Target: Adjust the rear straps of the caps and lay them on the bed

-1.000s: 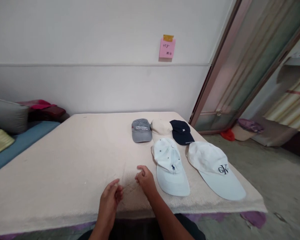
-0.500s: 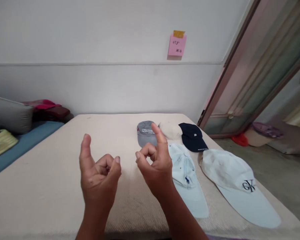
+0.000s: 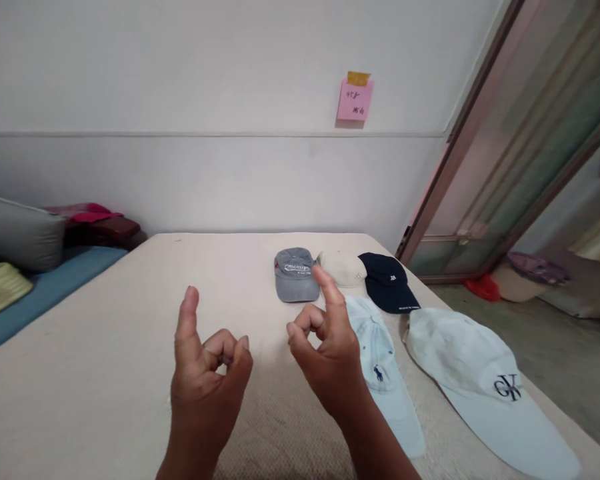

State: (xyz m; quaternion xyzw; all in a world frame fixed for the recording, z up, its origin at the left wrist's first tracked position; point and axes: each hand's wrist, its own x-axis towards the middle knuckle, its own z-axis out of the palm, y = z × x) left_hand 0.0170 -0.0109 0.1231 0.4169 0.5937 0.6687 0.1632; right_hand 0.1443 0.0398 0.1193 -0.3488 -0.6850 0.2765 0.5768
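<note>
My left hand (image 3: 210,377) hovers above the cloth-covered surface, thumb and a bent finger pinched together, another finger pointing up; nothing shows in it. To its right, my right hand (image 3: 325,340) makes a similar pinch, a small gap inside the ring and one finger raised. Behind its fingertip lies a grey cap (image 3: 297,275) with white lettering. A pale blue cap (image 3: 380,373) with a small dark emblem is partly hidden by my right hand and forearm. Further right is a white cap (image 3: 467,353) marked CK. A beige cap (image 3: 343,269) and a navy cap (image 3: 389,283) sit behind.
The caps rest on a beige cloth cover (image 3: 95,360). A pink note (image 3: 355,100) is taped to the wall. At left are a grey cushion (image 3: 20,230) and a blue mat (image 3: 75,267). Beyond the right edge, a lined bin (image 3: 525,277) stands on the floor.
Both hands have shifted slightly right and down in the picture, keeping their pinched shape. The view has tilted up a little, so the caps and note appear lower. The caps stay in place.
</note>
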